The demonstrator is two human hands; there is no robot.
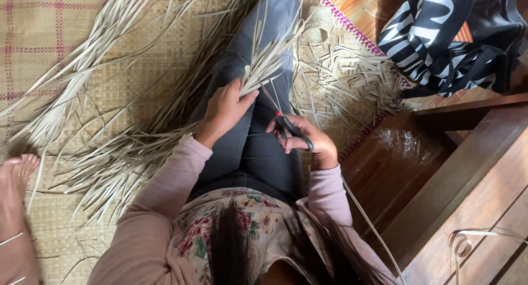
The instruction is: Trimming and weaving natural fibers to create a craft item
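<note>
My left hand grips a bunch of dried pale leaf strips that fans up over my lap. My right hand holds a pair of black-handled scissors with a red spot near the pivot. The blades point up toward the base of the bunch, just right of my left hand. My legs in dark trousers stretch away underneath both hands.
Long dried leaves lie heaped on the woven mat at my left. Short cut scraps litter the mat to the right. A black-and-white bag sits at top right. Wooden furniture stands at right. Another person's bare foot is at left.
</note>
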